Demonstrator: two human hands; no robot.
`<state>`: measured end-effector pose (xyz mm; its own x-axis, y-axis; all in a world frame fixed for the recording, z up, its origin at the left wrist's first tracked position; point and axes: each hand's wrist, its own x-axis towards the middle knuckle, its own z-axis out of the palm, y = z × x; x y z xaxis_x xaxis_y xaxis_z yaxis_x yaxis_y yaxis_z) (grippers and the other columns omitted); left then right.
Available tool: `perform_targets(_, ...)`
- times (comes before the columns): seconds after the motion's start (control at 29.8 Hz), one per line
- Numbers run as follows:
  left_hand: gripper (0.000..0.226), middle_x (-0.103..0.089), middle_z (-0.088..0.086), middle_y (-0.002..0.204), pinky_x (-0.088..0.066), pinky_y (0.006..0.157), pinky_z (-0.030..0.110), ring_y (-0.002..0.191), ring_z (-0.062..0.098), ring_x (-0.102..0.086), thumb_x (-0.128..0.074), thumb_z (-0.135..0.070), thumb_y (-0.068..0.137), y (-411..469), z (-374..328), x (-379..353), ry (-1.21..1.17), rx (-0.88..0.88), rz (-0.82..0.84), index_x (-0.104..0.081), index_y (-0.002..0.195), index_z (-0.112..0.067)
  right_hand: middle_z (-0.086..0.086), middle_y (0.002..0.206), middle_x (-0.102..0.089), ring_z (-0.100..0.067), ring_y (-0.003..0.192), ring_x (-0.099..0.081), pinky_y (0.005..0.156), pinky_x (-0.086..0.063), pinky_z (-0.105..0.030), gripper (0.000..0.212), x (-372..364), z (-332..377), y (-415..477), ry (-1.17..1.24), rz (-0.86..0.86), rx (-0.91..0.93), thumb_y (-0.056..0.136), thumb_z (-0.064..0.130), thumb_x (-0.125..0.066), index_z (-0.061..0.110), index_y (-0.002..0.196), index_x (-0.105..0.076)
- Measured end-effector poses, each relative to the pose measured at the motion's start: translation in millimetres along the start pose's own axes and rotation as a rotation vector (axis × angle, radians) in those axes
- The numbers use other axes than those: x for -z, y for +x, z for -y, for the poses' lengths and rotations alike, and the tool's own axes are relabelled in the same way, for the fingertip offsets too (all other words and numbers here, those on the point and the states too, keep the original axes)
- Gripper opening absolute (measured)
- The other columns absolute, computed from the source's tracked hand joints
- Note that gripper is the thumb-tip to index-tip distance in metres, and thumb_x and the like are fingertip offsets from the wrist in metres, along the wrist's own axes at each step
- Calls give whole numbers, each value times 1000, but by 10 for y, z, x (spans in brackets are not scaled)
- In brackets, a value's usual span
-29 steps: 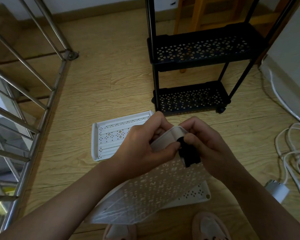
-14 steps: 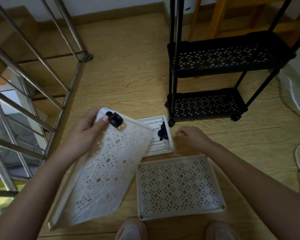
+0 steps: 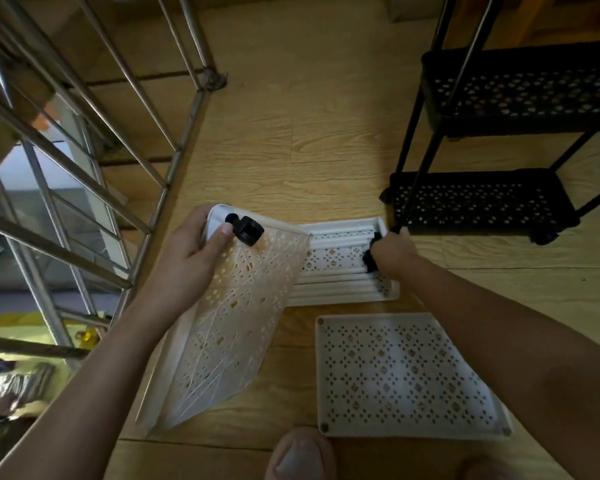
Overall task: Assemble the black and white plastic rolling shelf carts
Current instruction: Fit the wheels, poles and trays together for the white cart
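Fingers (image 3: 383,242) of the right hand (image 3: 394,249) curl round a black wheel (image 3: 368,264) in the middle tray (image 3: 333,275). The left hand (image 3: 187,254) grips the tipped tray (image 3: 236,323) just left; its long side runs down to lower left, bare corners there.

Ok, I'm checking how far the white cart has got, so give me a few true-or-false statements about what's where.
1. The left hand holds a tilted tray with one wheel fitted at its corner. True.
2. The right hand rests on the black cart. False: it is at the loose wheels in the parts tray on the floor.
3. A flat tray lies on the floor near the feet. True.
4. The black cart lies in pieces. False: it stands assembled.
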<state>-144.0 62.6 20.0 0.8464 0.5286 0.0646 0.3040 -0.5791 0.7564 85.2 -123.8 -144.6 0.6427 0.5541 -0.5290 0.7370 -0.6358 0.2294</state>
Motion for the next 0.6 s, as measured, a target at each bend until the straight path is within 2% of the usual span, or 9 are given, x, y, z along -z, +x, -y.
perform_targets(0.03,16,-57,-17,93,-36,61,0,78,-18,-52,-45,-24,98,2,5,-13,-15,7,2,-53,111,-27,-1,101,-61,-24,117,-46,109,-22,-44,18,-7,36,-19,-84,-7,-12,95,15,-49,18,79,-55)
perform_targets(0.1,15,-57,-16,91,-36,60,0,74,-17,-52,-45,-22,98,7,13,-43,-51,35,11,-53,110,-25,0,114,-61,-24,124,-38,106,-23,-41,12,-65,91,-28,-159,-14,-21,97,19,-49,21,97,-61)
perform_targets(0.24,14,-61,-11,91,-39,62,5,73,-9,-54,-47,-26,98,11,60,-66,-77,47,29,-56,109,-27,-4,122,-59,-27,127,-34,103,-25,-39,25,-201,163,-13,-116,-60,-32,98,20,-42,20,122,-52)
perform_targets(0.37,28,-62,-9,91,-41,63,8,76,-3,-56,-46,-40,88,4,74,-41,-114,60,45,-57,110,-27,3,109,-62,-24,122,-36,97,-28,-36,24,-336,214,-23,-94,-123,-73,100,23,-41,25,111,-63)
perform_targets(0.44,26,-62,-10,91,-41,64,6,76,-5,-56,-46,-39,88,-6,54,-39,-132,58,45,-57,109,-26,3,104,-63,-23,118,-39,93,-29,-34,22,-358,206,-43,-74,-167,-81,99,23,-42,24,106,-64)
perform_targets(0.54,25,-63,-5,91,-42,64,8,75,-2,-56,-50,-34,89,-12,7,-38,-218,98,37,-59,109,-23,-3,103,-62,-23,111,-43,88,-31,-34,17,-306,183,-88,71,-218,-98,98,19,-42,18,104,-57)
perform_targets(0.6,25,-64,-3,88,-44,64,18,74,5,-56,-45,-29,84,-27,-79,-39,-268,144,7,-62,103,-26,-6,103,-62,-23,104,-48,84,-32,-34,17,-252,171,-136,255,-283,-92,96,23,-45,16,110,-51)
